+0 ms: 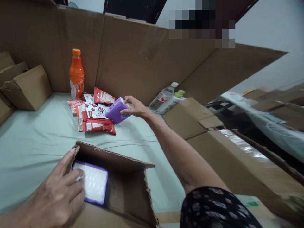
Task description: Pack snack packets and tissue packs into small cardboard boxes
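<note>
My right hand (135, 107) is closed on one end of a purple tissue pack (117, 110), its thumb along the near side. The pack is tilted over the right side of a pile of red and white snack packets (98, 126). Nearer to me is an open cardboard box (133, 186). My left hand (63, 190) grips its left wall, with the index finger along the edge and the other fingers curled over inside. In the box lies another tissue pack (95, 182), white on top with a purple border, partly covered by those fingers.
An orange drink bottle (77, 76) stands behind the packets. Two bottles, a clear one (163, 96) and a green-capped one (174, 99), lean by the tall cardboard wall (142, 57). Cardboard boxes stand at left (33, 87) and right (228, 167) on the pale green cloth (42, 133).
</note>
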Action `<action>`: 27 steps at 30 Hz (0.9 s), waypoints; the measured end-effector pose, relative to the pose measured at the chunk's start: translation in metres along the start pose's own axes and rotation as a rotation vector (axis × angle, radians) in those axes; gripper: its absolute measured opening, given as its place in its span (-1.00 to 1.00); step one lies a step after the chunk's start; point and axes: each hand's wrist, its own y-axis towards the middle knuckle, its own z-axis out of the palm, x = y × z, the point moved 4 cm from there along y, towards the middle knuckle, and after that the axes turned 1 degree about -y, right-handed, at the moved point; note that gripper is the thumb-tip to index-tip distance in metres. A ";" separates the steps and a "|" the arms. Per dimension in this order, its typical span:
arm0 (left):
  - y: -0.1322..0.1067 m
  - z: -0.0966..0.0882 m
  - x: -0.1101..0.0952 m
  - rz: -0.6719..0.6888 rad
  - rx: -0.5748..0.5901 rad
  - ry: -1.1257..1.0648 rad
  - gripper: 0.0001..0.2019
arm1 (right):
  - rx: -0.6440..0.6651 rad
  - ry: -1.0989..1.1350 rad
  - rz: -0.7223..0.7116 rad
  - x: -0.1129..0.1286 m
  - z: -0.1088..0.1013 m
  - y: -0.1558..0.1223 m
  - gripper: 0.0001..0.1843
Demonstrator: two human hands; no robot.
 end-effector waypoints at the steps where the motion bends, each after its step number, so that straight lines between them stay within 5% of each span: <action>1: 0.001 -0.003 -0.001 0.009 0.000 -0.001 -0.87 | 0.016 0.052 0.014 -0.001 0.002 -0.001 -0.18; 3: 0.002 -0.008 -0.004 -0.010 0.059 0.004 -0.87 | 0.024 0.088 0.064 -0.002 0.007 -0.002 0.04; 7: 0.005 -0.018 -0.011 -0.068 0.210 0.036 -0.78 | -0.020 0.099 0.189 -0.006 0.009 -0.010 0.07; 10: 0.007 -0.022 -0.014 -0.053 0.216 0.063 -0.78 | -0.159 0.110 0.224 -0.005 -0.014 -0.042 0.15; 13: 0.008 -0.020 -0.014 -0.028 0.212 0.119 -0.82 | -0.416 0.321 0.021 0.023 -0.062 -0.104 0.13; 16: 0.010 -0.017 -0.014 -0.027 0.237 0.197 -0.88 | -0.554 0.478 -0.283 0.081 -0.107 -0.179 -0.03; 21: 0.013 -0.014 -0.019 -0.016 0.255 0.287 -0.94 | -0.255 0.004 -0.468 0.179 -0.108 -0.252 -0.09; 27: 0.013 -0.011 -0.021 -0.006 0.321 0.347 -0.92 | 0.211 -0.738 -0.408 0.225 -0.068 -0.243 -0.39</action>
